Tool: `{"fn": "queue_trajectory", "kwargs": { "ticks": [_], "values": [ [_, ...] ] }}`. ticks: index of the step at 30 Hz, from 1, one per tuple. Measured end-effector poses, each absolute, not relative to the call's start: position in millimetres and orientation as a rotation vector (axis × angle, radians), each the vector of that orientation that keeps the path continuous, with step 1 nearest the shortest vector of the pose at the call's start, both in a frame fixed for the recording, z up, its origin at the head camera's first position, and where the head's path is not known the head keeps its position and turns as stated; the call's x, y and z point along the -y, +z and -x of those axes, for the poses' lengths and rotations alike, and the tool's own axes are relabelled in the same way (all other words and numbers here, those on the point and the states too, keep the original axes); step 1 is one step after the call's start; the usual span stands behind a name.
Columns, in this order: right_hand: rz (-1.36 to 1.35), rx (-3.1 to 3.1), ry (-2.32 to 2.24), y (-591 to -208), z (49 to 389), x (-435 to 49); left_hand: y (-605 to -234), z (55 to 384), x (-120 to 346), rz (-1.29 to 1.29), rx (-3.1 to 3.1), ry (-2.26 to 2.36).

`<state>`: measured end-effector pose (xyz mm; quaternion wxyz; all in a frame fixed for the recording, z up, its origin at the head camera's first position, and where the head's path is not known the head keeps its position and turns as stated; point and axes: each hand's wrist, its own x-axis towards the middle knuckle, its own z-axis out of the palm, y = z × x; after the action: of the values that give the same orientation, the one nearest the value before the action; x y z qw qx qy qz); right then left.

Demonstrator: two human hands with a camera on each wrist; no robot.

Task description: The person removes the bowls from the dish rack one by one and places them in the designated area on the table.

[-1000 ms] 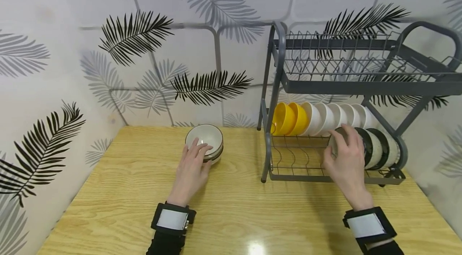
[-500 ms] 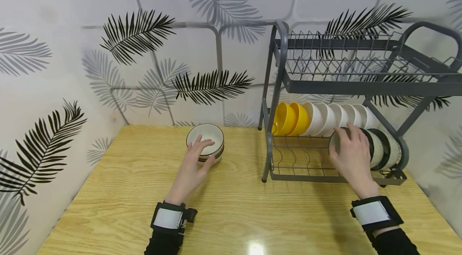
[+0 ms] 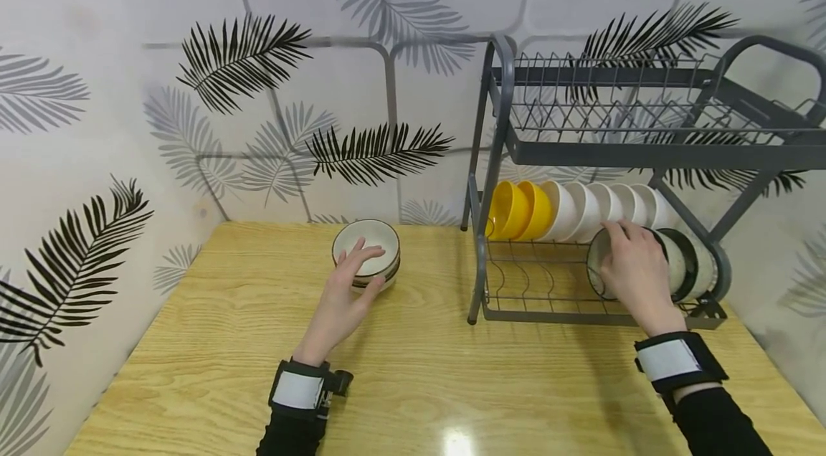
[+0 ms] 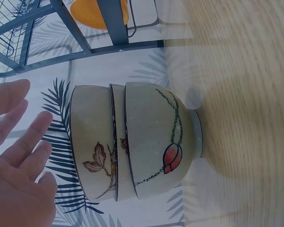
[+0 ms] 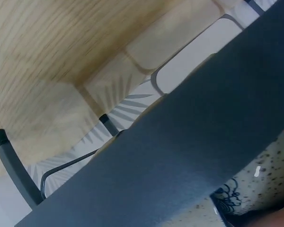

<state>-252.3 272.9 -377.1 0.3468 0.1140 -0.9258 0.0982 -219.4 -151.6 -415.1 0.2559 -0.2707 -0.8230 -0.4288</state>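
Note:
My left hand (image 3: 338, 302) hovers at the near left side of a stack of cream bowls (image 3: 368, 244) with dark rims, fingers spread and holding nothing. In the left wrist view, three nested bowls (image 4: 156, 142) show, the lowest painted with a red tulip, and the fingers are apart from them. My right hand (image 3: 637, 277) grips the rim of a speckled, dark-rimmed bowl (image 3: 596, 266) standing on edge in the rack's lower front row. The right wrist view shows part of a speckled bowl (image 5: 265, 177) behind a grey bar; most of the hand is hidden.
A grey two-tier dish rack (image 3: 581, 155) stands at the right. Its lower back row holds yellow bowls (image 3: 508, 211) and several white bowls (image 3: 584, 212). More dark-rimmed bowls (image 3: 700, 269) stand right of my right hand. A patterned wall backs the wooden table (image 3: 413, 370).
My right hand has shifted right along the front row, uncovering more of the leftmost speckled bowl. My left hand's fingers have spread and drawn slightly off the stack, which stays put.

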Motion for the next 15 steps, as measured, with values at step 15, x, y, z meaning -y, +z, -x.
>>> {"fn": "queue_trajectory", "kwargs": {
  "ticks": [15],
  "values": [
    [-0.245, 2.527, 0.225, -369.2, 262.3, -281.8, -414.2, 217.5, 150.3, 0.774, 2.267, -1.169]
  ]
}}
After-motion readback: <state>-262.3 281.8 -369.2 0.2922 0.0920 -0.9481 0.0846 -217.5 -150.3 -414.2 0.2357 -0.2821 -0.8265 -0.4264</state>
